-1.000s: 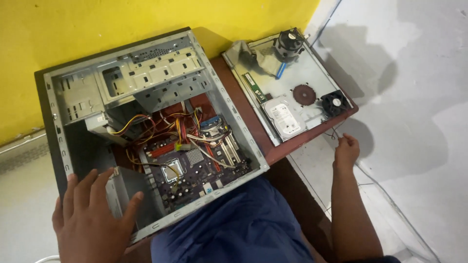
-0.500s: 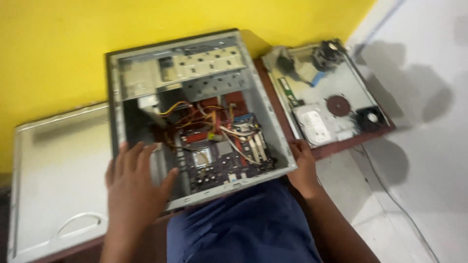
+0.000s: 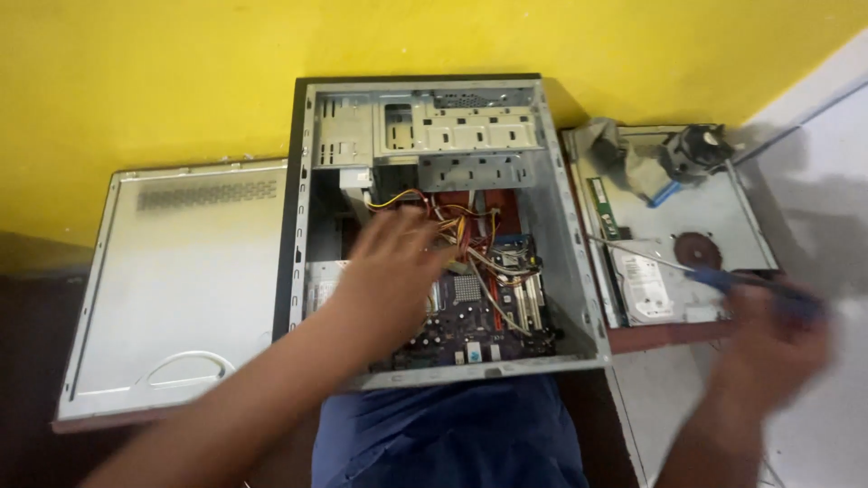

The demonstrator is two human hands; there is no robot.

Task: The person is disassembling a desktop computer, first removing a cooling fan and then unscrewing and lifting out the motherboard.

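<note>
Head view: an open computer case (image 3: 434,226) lies on its side against the yellow wall. The left hand (image 3: 393,271) reaches inside the case, fingers spread and loose over the circuit board (image 3: 479,316) and the bundle of wires (image 3: 461,226); whether it grips anything cannot be told, since the hand is blurred. The right hand (image 3: 768,348), right of the case, is closed around a blue-handled screwdriver (image 3: 696,271), its shaft lying over a hard drive (image 3: 642,285) on a metal panel (image 3: 714,212). A second side panel (image 3: 181,289) lies left of the case.
</note>
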